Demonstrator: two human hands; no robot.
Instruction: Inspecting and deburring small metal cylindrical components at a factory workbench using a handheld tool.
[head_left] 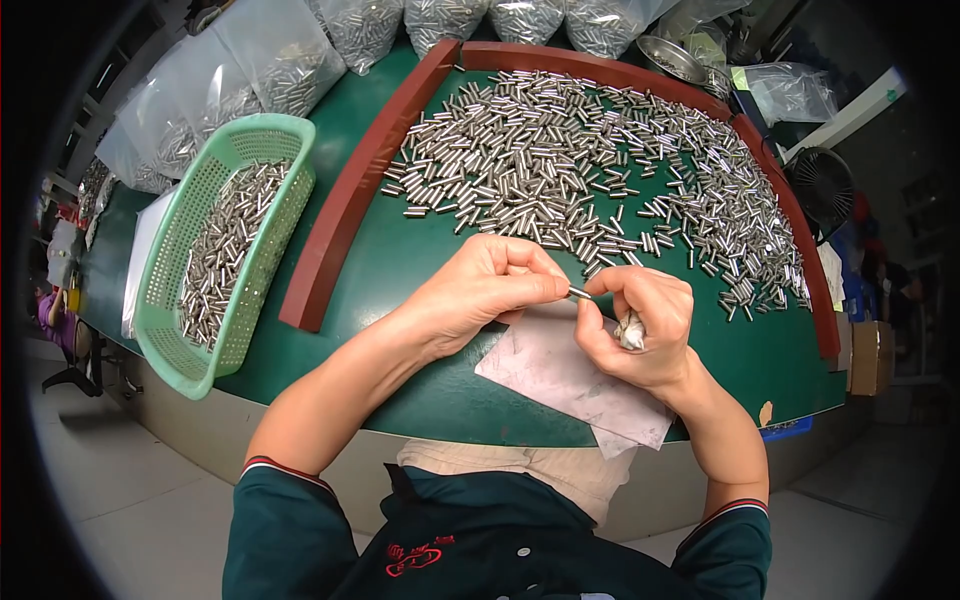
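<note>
Above the green counter, my left hand pinched one cylindrical silver metal pin, my right hand clasped a crumpled white wad; loose pins remained.

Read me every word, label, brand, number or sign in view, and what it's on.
Shirt: red lettering, too small and distorted to read.
Pin: no readable marking.
Sheet: dark smudges, no readable text.
Basket: none seen.
Nothing else is readable.
</note>
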